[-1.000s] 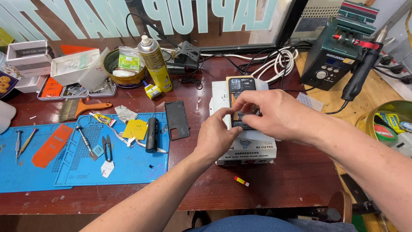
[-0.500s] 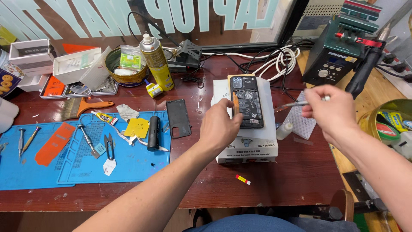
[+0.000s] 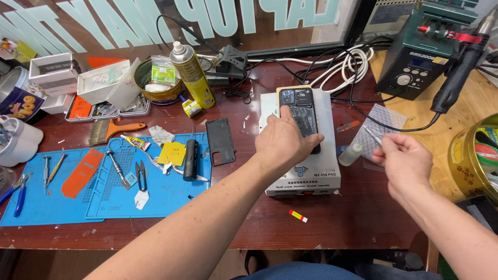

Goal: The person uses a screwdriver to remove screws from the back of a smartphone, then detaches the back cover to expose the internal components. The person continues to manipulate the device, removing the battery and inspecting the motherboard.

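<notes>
An opened dark phone [image 3: 300, 111] lies face down on a white heating box [image 3: 324, 173] in the middle of the brown desk. My left hand [image 3: 285, 141] presses on the phone's lower half, with the thumb at its left edge. To the right, my right hand [image 3: 405, 162] hovers above the desk and pinches thin metal tweezers [image 3: 371, 134], whose tips point up and left. A small white bottle [image 3: 351, 154] stands just left of that hand, beside a grey mesh pouch [image 3: 384, 122].
A blue work mat [image 3: 104, 192] on the left carries screwdrivers, cutters, a black cylinder and a dark phone back cover [image 3: 221, 141]. Behind it stand a yellow spray can [image 3: 192, 75] and small boxes. A soldering station [image 3: 420, 49] with cables sits far right.
My right hand left the phone with the tweezers and moved right and down, to beside the small bottle. My left hand has stayed pressed on the phone.
</notes>
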